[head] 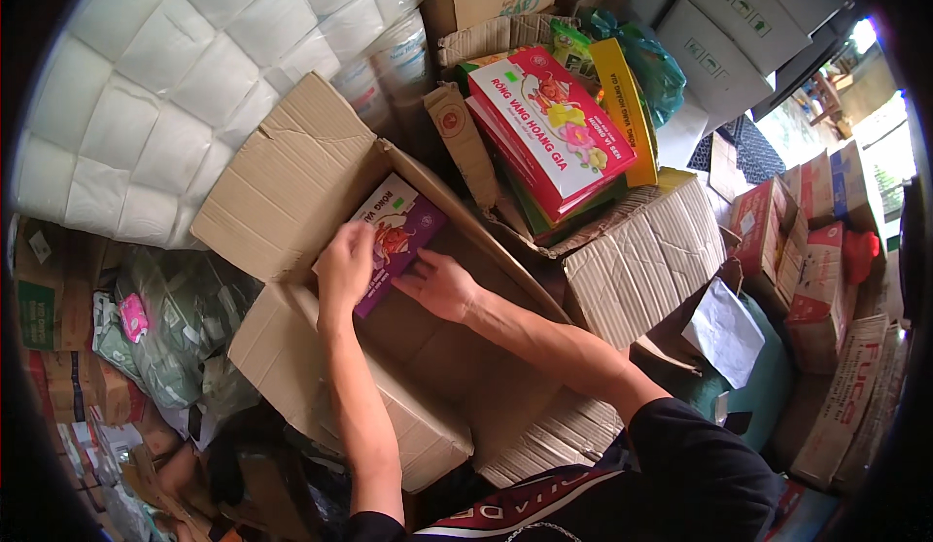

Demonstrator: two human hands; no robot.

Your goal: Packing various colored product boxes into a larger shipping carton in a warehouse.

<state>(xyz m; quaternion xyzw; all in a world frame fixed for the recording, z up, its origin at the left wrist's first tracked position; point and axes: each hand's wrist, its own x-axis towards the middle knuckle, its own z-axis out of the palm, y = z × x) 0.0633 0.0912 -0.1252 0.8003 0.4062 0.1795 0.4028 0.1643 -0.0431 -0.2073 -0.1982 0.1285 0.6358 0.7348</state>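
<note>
A purple and white printed gift box (408, 232) lies in the far end of an open cardboard carton (291, 170), its flaps folded outward. My left hand (346, 265), slightly blurred, grips the box along its left side, fingers over the printed top. On the opposite side, my right hand (444, 287) pinches the box's edge, with the thumb on top. The near part of the carton floor (437, 352) shows bare cardboard.
Behind to the right, a second carton (641, 250) holds red gift boxes (550, 134), a yellow box (623, 104) and a green plastic bag (652, 68). Wrapped white rolls (189, 83) rise at left above a clear plastic bag (175, 338). Printed cartons (838, 396) line the right.
</note>
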